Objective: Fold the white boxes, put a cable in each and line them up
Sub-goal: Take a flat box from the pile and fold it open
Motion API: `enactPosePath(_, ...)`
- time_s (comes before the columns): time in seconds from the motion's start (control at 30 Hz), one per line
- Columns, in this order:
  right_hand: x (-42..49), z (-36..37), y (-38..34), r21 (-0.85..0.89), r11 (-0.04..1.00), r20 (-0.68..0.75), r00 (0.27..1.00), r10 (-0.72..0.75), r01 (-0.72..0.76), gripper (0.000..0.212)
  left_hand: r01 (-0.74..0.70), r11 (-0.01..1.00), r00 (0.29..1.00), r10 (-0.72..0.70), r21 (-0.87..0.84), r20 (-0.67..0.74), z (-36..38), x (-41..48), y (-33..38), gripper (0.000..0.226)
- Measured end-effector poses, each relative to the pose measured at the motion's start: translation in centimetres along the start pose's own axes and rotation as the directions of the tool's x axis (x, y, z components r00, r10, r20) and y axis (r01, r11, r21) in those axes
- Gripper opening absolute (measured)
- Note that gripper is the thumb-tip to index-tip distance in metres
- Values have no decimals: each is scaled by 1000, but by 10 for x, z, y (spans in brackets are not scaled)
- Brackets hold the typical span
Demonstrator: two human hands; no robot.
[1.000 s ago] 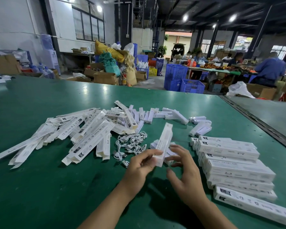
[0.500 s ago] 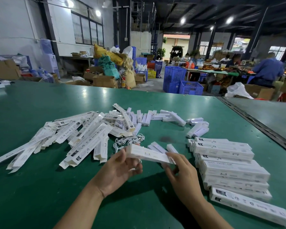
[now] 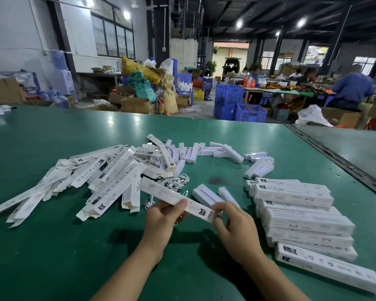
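Looking down, I see a wide green table [image 3: 52, 246] with a shiny top. Behind it is a big workshop hall with blue plastic crates [image 3: 228, 98], brown cardboard cartons [image 3: 136, 105] and some people [image 3: 352, 88] sitting at another table far on the right. My two hands hold one white box [image 3: 167, 195] just above the table in front of me; it is long and thin, and its left end points away from me. My left hand [image 3: 161, 220] grips it near the middle, with the thumb on the top face and the other fingers curled under it. My right hand [image 3: 237, 227] pinches the right end between thumb and fingertips; whether the flap there is closed, I cannot tell. Just behind the box lies one small bundle of white cables [image 3: 174, 183], and beside it three short white pieces [image 3: 206, 195]. On my right lies one row of finished boxes [image 3: 306, 220], each overlapping the next; I count about seven. On my left is one loose heap of flat boxes [image 3: 109, 181] not yet folded, too many and too mixed to count. More scattered white pieces [image 3: 226, 151], well over ten, lie at the far side.
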State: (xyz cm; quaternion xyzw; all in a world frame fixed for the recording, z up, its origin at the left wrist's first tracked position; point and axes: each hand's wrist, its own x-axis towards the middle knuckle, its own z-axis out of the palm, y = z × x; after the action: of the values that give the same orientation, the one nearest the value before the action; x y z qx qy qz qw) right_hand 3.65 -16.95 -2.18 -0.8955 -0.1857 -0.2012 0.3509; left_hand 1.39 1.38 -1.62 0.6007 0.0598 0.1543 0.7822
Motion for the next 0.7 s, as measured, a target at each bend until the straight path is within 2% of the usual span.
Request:
enactPosePath(0.07,3,2,3,-121,992,72,996,57,-48,16,6,999,998,-8,-41,-58,-2,3,-1,9)
enactPosePath(0.17,5,7,5,-238,969,196,975,109,-60,33,-6,997,994,-2,-73,-106,0,5,-3,11)
enactPosePath(0.27,6,10,6,-281,958,220,968,121,-55,36,-10,995,991,-4,-101,-132,0,7,-5,17)
enactPosePath(0.43,7,8,8,-146,972,92,976,197,-183,17,-14,985,983,-17,-171,-182,-2,11,-3,21)
enactPosePath(0.57,6,9,9,-48,972,32,972,232,-231,26,-71,976,974,23,-204,-225,-4,11,2,18)
enactPosePath(0.7,7,2,4,136,954,-120,952,283,-267,19,-116,966,963,53,-231,-264,-6,11,6,10)
